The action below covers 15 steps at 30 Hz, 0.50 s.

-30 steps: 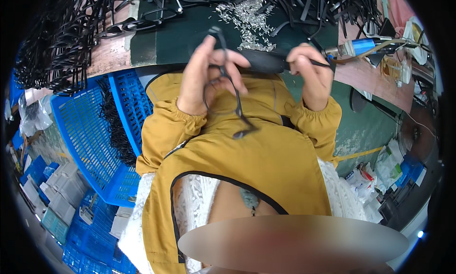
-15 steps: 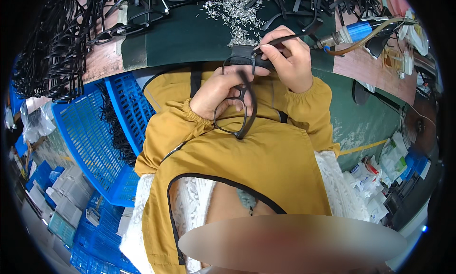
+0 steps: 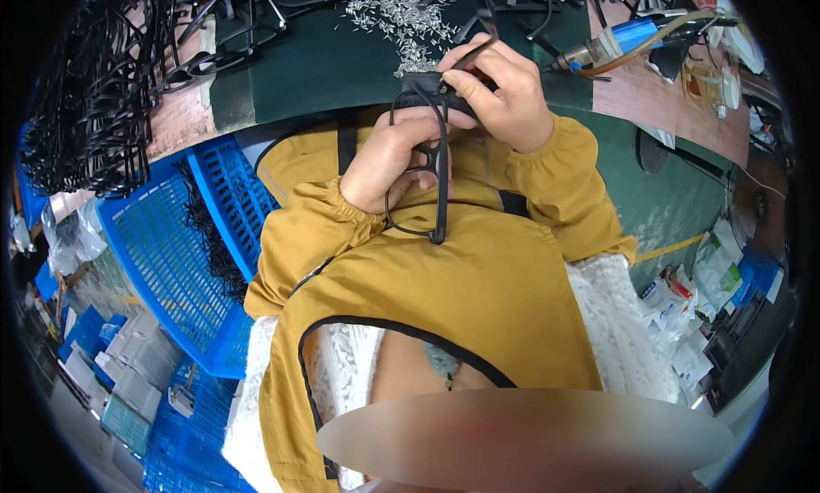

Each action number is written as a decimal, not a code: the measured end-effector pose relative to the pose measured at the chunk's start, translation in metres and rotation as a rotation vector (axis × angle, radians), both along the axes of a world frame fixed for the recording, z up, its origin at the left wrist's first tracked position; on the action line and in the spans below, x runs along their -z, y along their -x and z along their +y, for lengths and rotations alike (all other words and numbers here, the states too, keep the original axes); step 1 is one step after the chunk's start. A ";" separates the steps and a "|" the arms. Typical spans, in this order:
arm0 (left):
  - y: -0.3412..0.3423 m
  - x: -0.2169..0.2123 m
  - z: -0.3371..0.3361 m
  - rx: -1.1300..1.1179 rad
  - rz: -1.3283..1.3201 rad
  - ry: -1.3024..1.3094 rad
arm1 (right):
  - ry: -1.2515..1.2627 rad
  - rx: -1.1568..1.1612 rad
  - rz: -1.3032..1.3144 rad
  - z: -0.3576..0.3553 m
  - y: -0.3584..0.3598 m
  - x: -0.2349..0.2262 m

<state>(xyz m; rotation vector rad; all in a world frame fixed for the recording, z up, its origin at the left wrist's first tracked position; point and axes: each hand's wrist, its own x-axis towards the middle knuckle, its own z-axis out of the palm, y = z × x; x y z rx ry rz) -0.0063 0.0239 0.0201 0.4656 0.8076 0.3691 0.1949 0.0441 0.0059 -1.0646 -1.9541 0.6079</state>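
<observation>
My left hand [image 3: 386, 161] is closed around a black eyeglass frame [image 3: 412, 231], just off the near edge of the bench. One temple of the frame hangs down over the lenses' openings toward my lap. My right hand [image 3: 506, 93] pinches a separate-looking black temple [image 3: 478, 52] at the frame's upper end, its tip pointing up and away; whether the two parts are joined there cannot be seen. Both hands rest by a small dark block [image 3: 420, 85] at the bench edge. Just beyond lies a pile of tiny silver screws [image 3: 408, 33].
Black frames [image 3: 94, 91] are heaped at the left of the bench [image 3: 307, 87], with loose temples along the back. A blue power screwdriver [image 3: 628, 38] with a hose lies at the right. Blue baskets [image 3: 158, 262] stand at my left, and plastic bags [image 3: 683, 322] lie at the right.
The temple over the frame has swung from curved and slanting to hanging nearly straight. My right hand has shifted slightly left and up, its temple now more upright. The view has moved slightly.
</observation>
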 end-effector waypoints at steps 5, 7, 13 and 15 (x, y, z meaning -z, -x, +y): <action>0.010 -0.013 0.009 -0.038 -0.015 -0.127 | -0.121 0.177 0.178 -0.025 -0.022 -0.027; 0.006 -0.015 0.014 -0.072 -0.047 -0.215 | -0.429 0.545 0.487 -0.021 -0.048 -0.031; -0.014 -0.012 0.026 -0.106 0.011 -0.255 | -0.023 0.666 0.959 0.047 -0.114 -0.006; -0.003 -0.012 0.027 -0.197 0.036 -0.254 | -0.064 0.475 1.195 0.072 -0.107 0.000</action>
